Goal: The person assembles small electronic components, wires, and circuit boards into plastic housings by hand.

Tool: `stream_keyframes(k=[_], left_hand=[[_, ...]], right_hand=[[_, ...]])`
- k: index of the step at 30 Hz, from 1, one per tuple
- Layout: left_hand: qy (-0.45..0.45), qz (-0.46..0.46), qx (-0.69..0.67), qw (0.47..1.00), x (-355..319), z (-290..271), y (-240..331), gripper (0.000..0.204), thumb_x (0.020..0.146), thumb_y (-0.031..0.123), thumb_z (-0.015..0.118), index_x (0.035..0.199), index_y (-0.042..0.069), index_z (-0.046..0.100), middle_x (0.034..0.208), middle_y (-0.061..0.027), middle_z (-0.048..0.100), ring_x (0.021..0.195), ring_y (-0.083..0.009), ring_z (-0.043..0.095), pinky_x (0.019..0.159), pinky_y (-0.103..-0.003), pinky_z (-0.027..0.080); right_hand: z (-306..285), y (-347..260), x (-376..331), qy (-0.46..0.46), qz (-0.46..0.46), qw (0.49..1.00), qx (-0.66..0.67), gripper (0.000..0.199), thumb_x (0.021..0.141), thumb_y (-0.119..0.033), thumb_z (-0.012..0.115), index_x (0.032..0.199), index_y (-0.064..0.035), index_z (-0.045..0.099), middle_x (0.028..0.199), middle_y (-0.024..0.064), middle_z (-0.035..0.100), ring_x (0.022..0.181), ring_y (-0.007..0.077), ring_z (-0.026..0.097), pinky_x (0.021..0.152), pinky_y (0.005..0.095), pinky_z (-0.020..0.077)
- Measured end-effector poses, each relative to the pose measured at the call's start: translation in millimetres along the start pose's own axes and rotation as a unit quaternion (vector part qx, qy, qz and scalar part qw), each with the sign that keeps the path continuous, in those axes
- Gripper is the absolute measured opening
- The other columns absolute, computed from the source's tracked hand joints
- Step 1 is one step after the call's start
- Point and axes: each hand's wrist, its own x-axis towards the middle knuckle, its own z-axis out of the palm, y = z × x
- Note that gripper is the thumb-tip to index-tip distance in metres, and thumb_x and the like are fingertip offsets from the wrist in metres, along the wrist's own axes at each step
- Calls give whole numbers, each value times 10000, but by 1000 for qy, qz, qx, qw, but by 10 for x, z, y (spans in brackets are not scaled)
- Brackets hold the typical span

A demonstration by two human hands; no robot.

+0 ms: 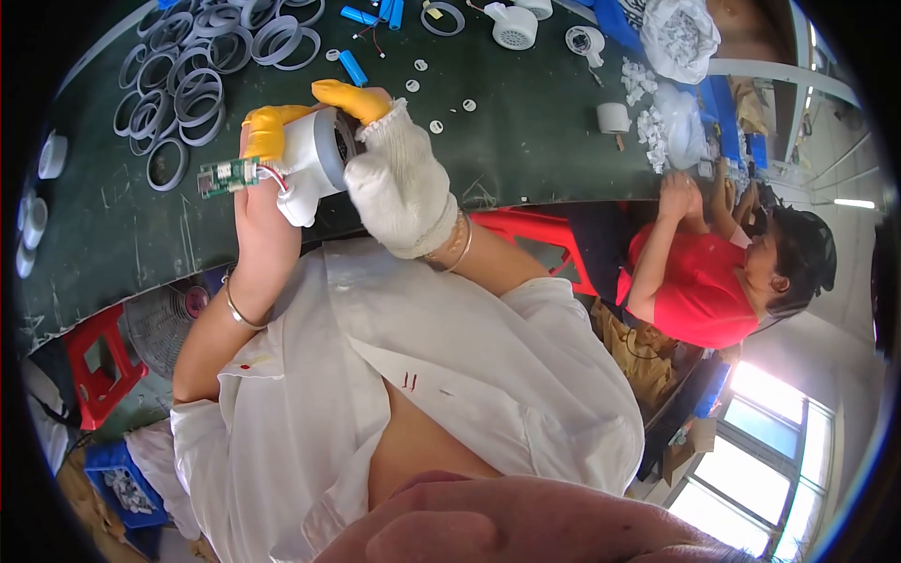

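Observation:
A white round plastic housing [302, 150] with a short neck is held over the table's near edge. My left hand [267, 211], a yellow cover on a finger, is closed round its left side. A grey ring [328, 150] sits around the housing's right end, where the dark inside partly shows. My right hand [402, 178], in a white knit glove with a yellow-covered fingertip, grips at this ring from the right. A small green circuit board [230, 176] hangs out on the left, joined to the housing by red and white wires [274, 176].
Many grey rings [192, 98] lie heaped at the far left of the dark green table [526, 141]. Blue cylindrical cells [353, 68], small white discs [436, 127] and white fan housings [514, 28] lie beyond my hands. A person in red [690, 281] works at the right.

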Motion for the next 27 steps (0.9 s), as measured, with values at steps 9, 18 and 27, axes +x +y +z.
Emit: stream_keyframes(k=[9,18,27], left_hand=[[6,3,27,1000,-2,-280,-6,410,1002,301,486,1299,20,508,983,-26,597,748,-67,528,659,-210,442],[-52,24,3,998,-47,-387,21,270,947,108,577,1186,-14,605,919,-51,653,667,-64,534,619,-193,439],[19,-58,-31,998,79,-477,206,351,967,173,523,1298,59,498,938,-67,631,729,-98,564,609,-197,434]], right_hand=[[67,77,-178,109,141,975,136,272,950,-197,548,1131,5,561,846,78,546,733,130,499,677,282,422],[112,-14,-362,9,151,988,-43,529,816,-337,666,1205,-3,535,962,148,553,781,252,562,739,356,466],[-641,465,185,-172,-118,872,-443,169,700,-120,617,818,-148,734,1177,83,649,1081,300,607,862,370,498]])
